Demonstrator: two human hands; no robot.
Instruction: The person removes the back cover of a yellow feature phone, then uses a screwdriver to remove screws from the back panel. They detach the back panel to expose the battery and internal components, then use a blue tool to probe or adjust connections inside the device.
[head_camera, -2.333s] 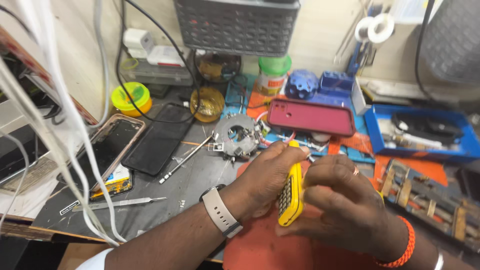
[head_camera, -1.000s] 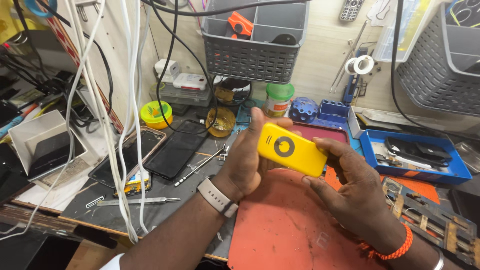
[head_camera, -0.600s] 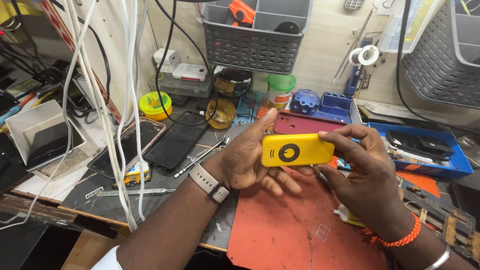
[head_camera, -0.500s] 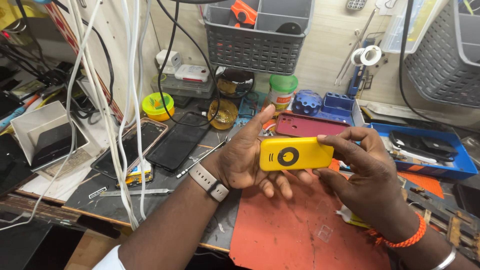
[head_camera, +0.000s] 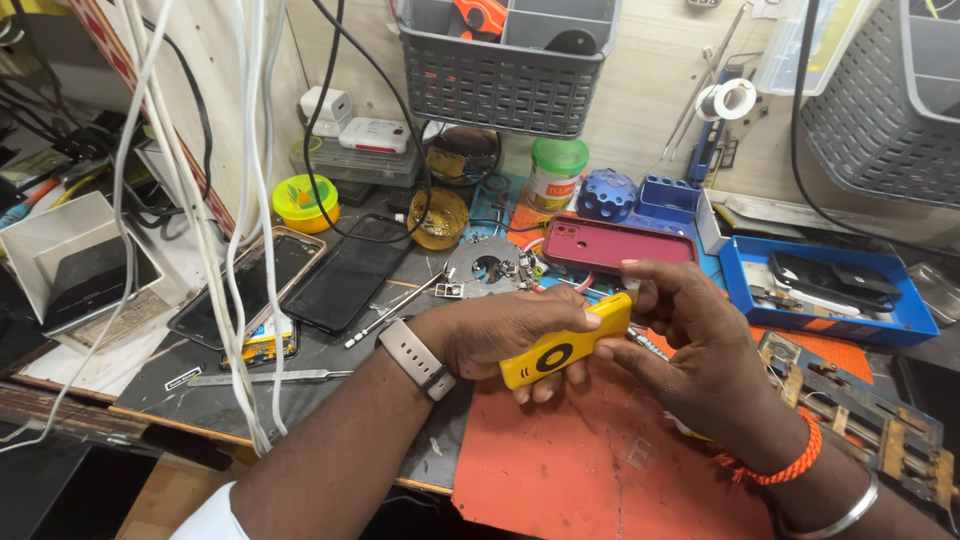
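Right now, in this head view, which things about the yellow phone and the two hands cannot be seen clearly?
- Yellow phone: only its back shows; the screen side faces away, and the left hand covers its lower end.
- Right hand: its fingertips at the phone's upper end are too small to show what they pinch.
- Grey basket: the top edge of the picture cuts off its contents.
- Blue tray: small parts are too tiny to identify.

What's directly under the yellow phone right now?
Under the yellow phone lies the red work mat, with the left hand gripping the phone from below. The right hand covers whatever sits under its far end.
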